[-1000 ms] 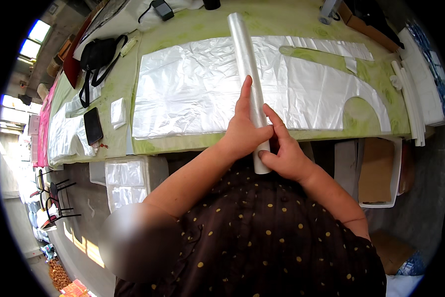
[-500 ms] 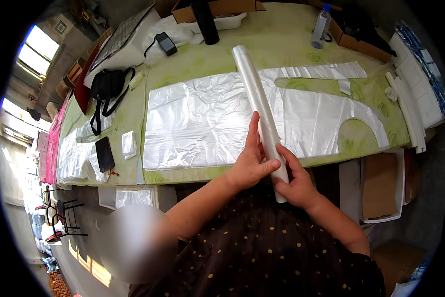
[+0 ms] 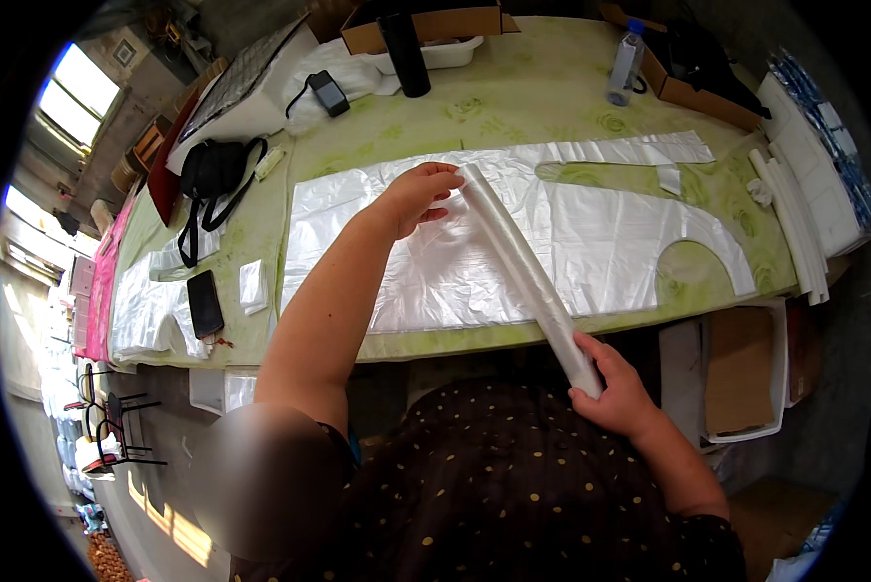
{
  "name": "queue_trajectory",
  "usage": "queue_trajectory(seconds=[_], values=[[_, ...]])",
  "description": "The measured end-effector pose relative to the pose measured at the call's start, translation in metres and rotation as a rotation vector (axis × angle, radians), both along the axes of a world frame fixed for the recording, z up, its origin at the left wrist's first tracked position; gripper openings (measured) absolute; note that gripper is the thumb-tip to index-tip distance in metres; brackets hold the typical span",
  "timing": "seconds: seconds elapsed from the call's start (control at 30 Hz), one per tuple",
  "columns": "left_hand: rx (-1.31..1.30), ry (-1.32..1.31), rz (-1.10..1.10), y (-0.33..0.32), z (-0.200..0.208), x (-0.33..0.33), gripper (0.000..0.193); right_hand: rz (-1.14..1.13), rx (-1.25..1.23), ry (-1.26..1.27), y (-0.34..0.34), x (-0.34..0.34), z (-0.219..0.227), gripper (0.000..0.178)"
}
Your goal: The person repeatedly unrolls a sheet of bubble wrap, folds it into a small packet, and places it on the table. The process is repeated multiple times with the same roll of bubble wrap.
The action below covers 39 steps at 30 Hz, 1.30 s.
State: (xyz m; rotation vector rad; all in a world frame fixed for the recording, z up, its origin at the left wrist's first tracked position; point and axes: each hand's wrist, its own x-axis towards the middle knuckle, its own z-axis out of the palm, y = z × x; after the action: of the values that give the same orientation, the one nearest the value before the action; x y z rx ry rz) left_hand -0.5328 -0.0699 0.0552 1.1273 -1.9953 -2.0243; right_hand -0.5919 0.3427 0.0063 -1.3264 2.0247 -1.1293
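A long roll of clear plastic film (image 3: 518, 254) slants across in front of me, its lower end toward my body. My right hand (image 3: 615, 386) is closed around that lower end, thumb on one side and fingers on the other. At the roll's far end is my left hand (image 3: 421, 199), its fingers bent and apart, the fingertips at the roll's edge. Whether they touch it is hard to tell. Beneath the roll, a flat, shiny clear plastic apron (image 3: 610, 238) lies spread on the table, with a curved cutout and long straps at the right.
The table has a green patterned cover (image 3: 542, 58). Left are a black bag (image 3: 212, 170), a phone (image 3: 205, 303) and a folded plastic packet (image 3: 252, 287). At the back stand a black cylinder (image 3: 404, 58) and a water bottle (image 3: 626, 63). White rolls (image 3: 794, 223) lie at the right edge.
My left hand has moved from the roll's lower part up to its far end. The roll has tilted more, its lower end shifting right with my right hand.
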Motion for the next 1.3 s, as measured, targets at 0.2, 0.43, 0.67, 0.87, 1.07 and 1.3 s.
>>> queue_trajectory(seconds=[0.2,0.43,0.67,0.87,1.07,1.3], values=[[0.068,-0.01,-0.038,-0.01,-0.005,-0.009,0.023,0.015,0.025,0.042,-0.004,0.0,0.008,0.078],[-0.013,-0.037,-0.019,-0.027,-0.022,-0.014,0.021,0.016,0.168,0.081,-0.018,-0.001,0.021,0.078],[-0.349,-0.152,-0.077,-0.023,-0.04,-0.012,0.024,-0.033,0.39,-0.025,-0.015,0.007,0.047,0.093],[-0.576,-0.26,-0.151,-0.022,-0.038,-0.011,0.03,-0.036,0.547,-0.071,0.073,0.008,0.047,0.087],[-1.003,-0.273,-0.23,-0.028,-0.049,-0.011,0.029,-0.187,0.603,-0.186,0.172,0.008,0.016,0.053],[-0.993,-0.175,0.127,-0.017,-0.049,-0.019,0.058,-0.37,0.551,-0.335,0.227,0.004,-0.032,0.053]])
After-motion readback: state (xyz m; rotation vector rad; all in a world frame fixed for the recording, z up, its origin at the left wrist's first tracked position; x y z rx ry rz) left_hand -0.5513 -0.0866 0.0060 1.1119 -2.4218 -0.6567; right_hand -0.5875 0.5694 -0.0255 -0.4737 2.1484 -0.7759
